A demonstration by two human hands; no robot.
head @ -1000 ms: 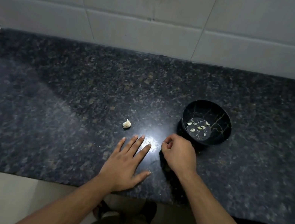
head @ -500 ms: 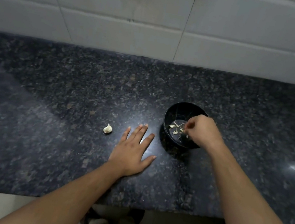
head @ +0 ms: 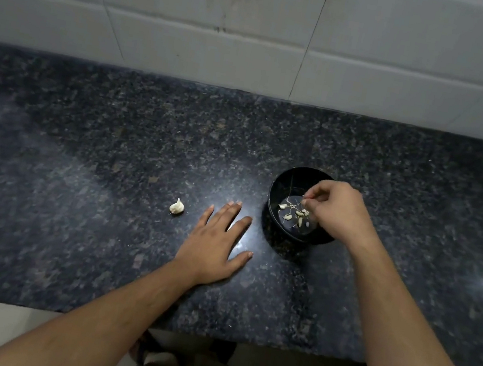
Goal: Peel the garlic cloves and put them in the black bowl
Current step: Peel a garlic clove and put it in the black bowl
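Note:
A black bowl (head: 278, 186) stands on the dark granite counter (head: 113, 134), right of centre, with several peeled garlic cloves (head: 291, 212) in its bottom. My right hand (head: 337, 211) hovers over the bowl's right half. Its fingers are curled and the thumb and forefinger pinch a small pale piece of garlic above the cloves. My left hand (head: 215, 244) lies flat on the counter to the left of the bowl, fingers straight and spread, holding nothing. One unpeeled garlic clove (head: 177, 206) lies on the counter a little left of that hand's fingertips.
A white tiled wall (head: 261, 25) rises behind the counter. The counter's front edge (head: 81, 314) runs across the lower part of the view, with the floor and my feet below it. A bright light reflection sits between my left hand and the bowl.
My right hand rose from the counter beside my left hand and moved over the bowl, still pinched. My left hand stayed flat. The camera view shifted.

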